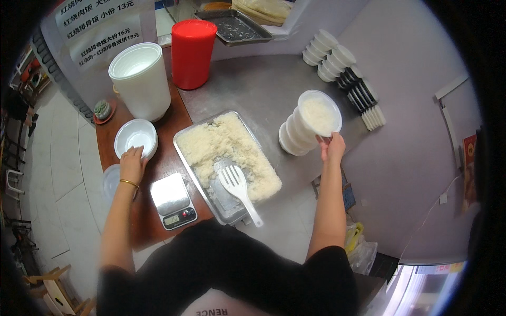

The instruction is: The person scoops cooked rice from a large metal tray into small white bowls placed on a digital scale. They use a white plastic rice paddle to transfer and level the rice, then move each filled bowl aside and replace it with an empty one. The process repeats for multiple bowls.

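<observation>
My left hand (133, 165) reaches over the near rim of a stack of white plastic bowls (136, 136); whether its fingers grip a bowl, I cannot tell. At the right, my right hand (333, 147) holds the near rim of a white bowl of cooked rice (318, 115), which tops a leaning stack of bowls (294, 136). Between the hands lies a metal tray (189, 158) of cooked rice (221, 136), with a slotted white plastic rice paddle (237, 187) resting in it, handle over the near edge. A digital kitchen scale (172, 199) sits left of the tray, its platform bare.
A white bucket (144, 87) and red canister (193, 55) stand behind. A potted succulent (102, 110) sits at the left edge. Clear round lids (112, 183) lie beneath my left forearm. Stacked white bowls (334, 63) and black containers (357, 91) line the right wall.
</observation>
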Available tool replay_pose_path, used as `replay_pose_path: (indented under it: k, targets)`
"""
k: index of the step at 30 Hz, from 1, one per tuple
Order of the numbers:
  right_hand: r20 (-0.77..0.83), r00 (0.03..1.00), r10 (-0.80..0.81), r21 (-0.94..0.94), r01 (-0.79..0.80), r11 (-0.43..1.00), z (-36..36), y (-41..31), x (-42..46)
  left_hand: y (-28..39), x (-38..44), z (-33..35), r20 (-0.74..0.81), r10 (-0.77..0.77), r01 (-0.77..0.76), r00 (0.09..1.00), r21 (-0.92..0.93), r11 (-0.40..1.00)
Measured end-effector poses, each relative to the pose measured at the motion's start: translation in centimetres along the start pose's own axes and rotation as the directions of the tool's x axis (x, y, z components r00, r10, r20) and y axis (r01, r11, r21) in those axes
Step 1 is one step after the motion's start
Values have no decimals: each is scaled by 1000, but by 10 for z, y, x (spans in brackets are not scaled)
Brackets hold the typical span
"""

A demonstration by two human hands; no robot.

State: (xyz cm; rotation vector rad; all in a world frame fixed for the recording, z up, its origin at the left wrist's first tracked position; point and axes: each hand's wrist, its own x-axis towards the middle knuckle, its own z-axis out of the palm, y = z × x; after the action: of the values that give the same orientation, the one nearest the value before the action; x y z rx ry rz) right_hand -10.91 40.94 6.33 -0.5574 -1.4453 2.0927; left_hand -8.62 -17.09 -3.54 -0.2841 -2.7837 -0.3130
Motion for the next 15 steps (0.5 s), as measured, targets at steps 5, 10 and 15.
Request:
replay_pose_path:
  k: [5, 10, 15]
  targets:
    - [-106, 993, 61, 31, -58, 998, -10, 10, 38, -21, 0, 13, 115, 43, -46, 992, 25, 999]
    - [-110, 989, 98, 62, -91, 994, -21, 23, 44, -14, 1, 8, 145, 63, -80, 988, 119, 990]
    - [-214, 971, 107, -51, -121, 991, -29, 28, 41, -6, 4, -5, 102, 23, -40, 995, 164, 986]
